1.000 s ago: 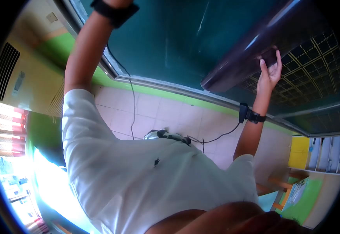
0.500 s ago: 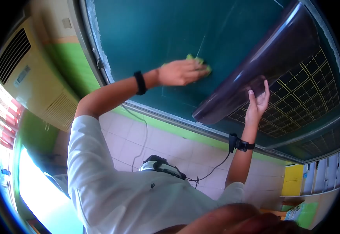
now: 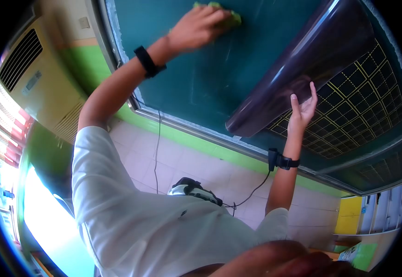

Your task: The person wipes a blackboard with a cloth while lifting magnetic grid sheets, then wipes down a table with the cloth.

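Note:
My left hand (image 3: 201,27) is closed on a yellow-green cloth (image 3: 235,18) and presses it to the green chalkboard (image 3: 265,27), near the top of the view. Faint whitish streaks show on the board below that hand. A large dark sheet (image 3: 298,60) curls away from the board at the right, its glossy back turned outward. Yellow grid lines (image 3: 348,101) mark its flat part. My right hand (image 3: 304,108) holds the curled part from below, thumb and one finger stretched out; the other fingers are hard to make out.
Black bands circle both wrists; the right one carries a small black device (image 3: 273,159) with a cable. A metal frame (image 3: 196,128) edges the board. At the left stands a cream air conditioner (image 3: 39,87). Pale floor tiles (image 3: 136,143) lie below, and yellow shelving (image 3: 348,214) is at right.
My left hand has moved up across the chalkboard with the cloth. My right hand stays at the curled sheet, and the view has shifted slightly.

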Action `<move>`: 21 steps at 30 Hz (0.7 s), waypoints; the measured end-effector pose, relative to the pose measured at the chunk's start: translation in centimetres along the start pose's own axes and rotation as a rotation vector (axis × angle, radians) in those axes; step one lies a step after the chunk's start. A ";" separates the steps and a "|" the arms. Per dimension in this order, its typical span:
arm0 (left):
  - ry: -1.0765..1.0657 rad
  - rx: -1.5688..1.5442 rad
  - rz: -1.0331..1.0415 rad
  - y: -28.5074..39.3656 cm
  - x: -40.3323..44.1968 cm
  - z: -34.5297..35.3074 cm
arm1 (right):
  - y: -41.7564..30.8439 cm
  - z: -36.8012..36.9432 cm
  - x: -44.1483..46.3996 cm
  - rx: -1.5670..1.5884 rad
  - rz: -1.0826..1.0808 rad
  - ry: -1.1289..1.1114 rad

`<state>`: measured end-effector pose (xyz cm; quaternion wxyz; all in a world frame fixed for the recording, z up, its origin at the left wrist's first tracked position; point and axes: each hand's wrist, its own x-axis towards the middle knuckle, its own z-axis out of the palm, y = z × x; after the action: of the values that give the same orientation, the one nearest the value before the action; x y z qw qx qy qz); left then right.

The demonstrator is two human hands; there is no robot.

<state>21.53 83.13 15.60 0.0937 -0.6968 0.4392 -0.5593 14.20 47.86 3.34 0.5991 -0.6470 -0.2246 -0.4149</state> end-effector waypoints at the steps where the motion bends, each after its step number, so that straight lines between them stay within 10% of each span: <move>1: -0.008 0.040 0.060 1.1 -1.3 0.6 | 0.1 0.1 -0.2 0.006 0.010 0.001; 8: -0.164 -0.083 0.087 4.8 -5.8 1.8 | -0.6 0.7 0.0 0.051 -0.006 0.027; 13: 0.087 0.050 -0.442 0.1 -2.7 -0.2 | 0.1 0.2 0.0 0.029 -0.001 0.029; 21: -0.072 -0.279 -0.308 7.9 -5.1 3.1 | -0.1 0.8 -0.2 0.018 -0.024 0.048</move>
<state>20.30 80.92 6.05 -0.0747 -0.7814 0.3970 -0.4757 14.23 48.73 3.32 0.6050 -0.6287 -0.2219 -0.4353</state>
